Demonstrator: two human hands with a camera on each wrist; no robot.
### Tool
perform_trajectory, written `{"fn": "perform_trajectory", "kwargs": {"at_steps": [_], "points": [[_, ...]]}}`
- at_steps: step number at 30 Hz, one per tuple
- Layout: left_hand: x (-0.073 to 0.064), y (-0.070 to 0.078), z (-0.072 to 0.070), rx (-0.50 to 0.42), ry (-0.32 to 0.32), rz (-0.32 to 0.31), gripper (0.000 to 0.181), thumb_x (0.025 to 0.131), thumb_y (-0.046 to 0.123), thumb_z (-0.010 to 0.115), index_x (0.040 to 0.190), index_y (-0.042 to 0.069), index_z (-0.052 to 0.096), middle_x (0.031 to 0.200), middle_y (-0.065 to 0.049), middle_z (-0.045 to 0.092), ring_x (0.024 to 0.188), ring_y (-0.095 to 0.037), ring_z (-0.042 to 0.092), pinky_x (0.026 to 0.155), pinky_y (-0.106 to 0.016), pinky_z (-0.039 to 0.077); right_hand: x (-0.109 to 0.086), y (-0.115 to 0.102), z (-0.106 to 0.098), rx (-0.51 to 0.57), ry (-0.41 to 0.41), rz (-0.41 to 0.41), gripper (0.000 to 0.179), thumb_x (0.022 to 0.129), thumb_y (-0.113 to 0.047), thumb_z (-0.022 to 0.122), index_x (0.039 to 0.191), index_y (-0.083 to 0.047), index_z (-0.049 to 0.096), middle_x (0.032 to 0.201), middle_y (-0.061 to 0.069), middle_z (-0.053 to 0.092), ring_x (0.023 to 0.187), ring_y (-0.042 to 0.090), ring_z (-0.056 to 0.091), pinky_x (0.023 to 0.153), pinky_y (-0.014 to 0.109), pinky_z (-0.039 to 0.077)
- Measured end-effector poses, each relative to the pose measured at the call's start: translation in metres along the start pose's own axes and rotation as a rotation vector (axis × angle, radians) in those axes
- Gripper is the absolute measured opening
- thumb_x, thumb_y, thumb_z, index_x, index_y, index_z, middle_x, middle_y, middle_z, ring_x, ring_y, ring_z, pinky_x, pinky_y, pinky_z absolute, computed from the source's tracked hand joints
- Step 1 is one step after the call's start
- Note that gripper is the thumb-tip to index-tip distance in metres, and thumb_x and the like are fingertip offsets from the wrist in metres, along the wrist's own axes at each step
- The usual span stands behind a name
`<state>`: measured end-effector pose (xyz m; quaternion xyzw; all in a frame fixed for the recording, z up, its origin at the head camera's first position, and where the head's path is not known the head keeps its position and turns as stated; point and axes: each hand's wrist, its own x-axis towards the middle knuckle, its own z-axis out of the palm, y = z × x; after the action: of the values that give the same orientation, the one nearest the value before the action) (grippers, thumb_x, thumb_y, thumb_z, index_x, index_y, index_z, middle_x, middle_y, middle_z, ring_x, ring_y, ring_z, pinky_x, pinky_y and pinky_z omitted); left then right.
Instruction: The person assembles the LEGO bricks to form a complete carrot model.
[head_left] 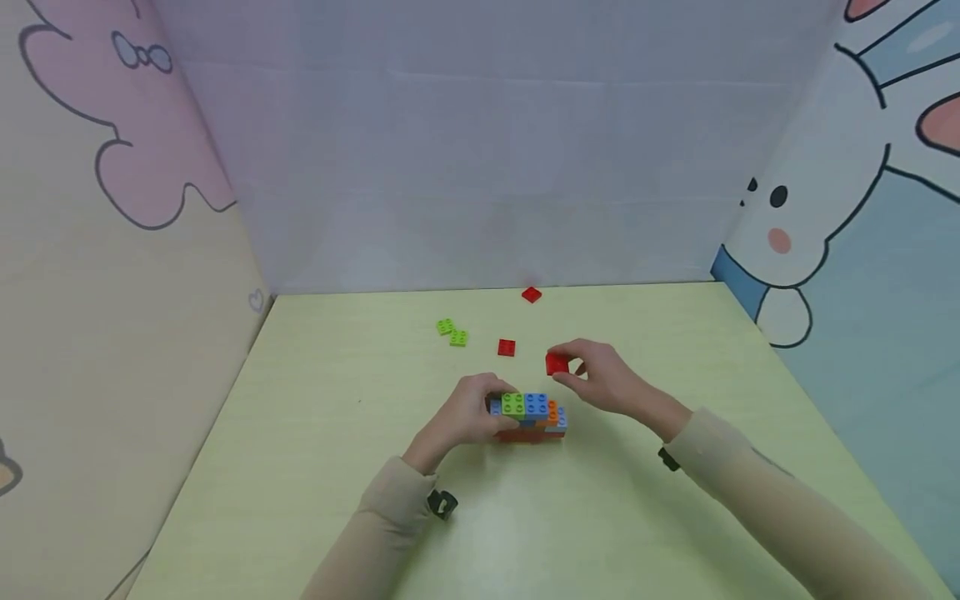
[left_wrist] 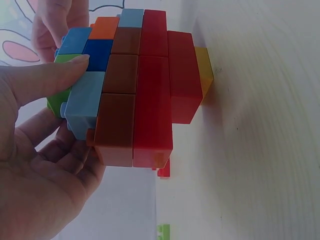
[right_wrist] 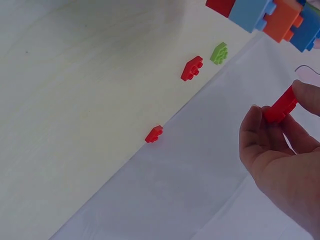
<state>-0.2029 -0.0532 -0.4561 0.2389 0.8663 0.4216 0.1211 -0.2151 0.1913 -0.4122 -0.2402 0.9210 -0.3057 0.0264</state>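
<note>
My left hand grips a built-up block of toy bricks near its upper left end, thumb on the near side and fingers behind. The block has red rows low down, brown above, then blue, orange and green on top, with a yellow brick at its base. Beside it to the right, my right hand pinches a small red brick between thumb and fingers. In the head view that red brick is held above and to the right of the block.
On the pale table beyond the hands lie two green bricks close together, a red brick and another red brick near the back edge. A pale cloth wall rises behind, with cartoon-printed walls at both sides.
</note>
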Motion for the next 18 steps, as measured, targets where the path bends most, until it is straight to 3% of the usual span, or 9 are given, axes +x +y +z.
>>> {"fn": "perform_trajectory", "kwargs": {"at_steps": [7, 18], "points": [[0.0, 0.0, 0.002, 0.005, 0.01, -0.002, 0.033, 0.078, 0.02, 0.08, 0.109, 0.015, 0.071, 0.096, 0.008, 0.058, 0.092, -0.015, 0.054, 0.078, -0.029, 0.047, -0.016, -0.016, -0.002, 0.025, -0.029, -0.05, 0.038, 0.086, -0.013, 0.072, 0.122, -0.003, 0.062, 0.108, 0.001, 0.063, 0.095, 0.018, 0.056, 0.076, 0.037, 0.052], [0.0, -0.001, 0.001, 0.0, 0.013, 0.023, 0.031, 0.078, 0.018, 0.081, 0.107, 0.014, 0.071, 0.096, 0.008, 0.058, 0.091, -0.014, 0.054, 0.078, -0.03, 0.047, -0.024, -0.019, 0.001, 0.074, -0.059, -0.082, 0.038, 0.084, -0.011, 0.074, 0.12, -0.005, 0.063, 0.107, -0.002, 0.063, 0.094, 0.017, 0.056, 0.075, 0.041, 0.052]]}}
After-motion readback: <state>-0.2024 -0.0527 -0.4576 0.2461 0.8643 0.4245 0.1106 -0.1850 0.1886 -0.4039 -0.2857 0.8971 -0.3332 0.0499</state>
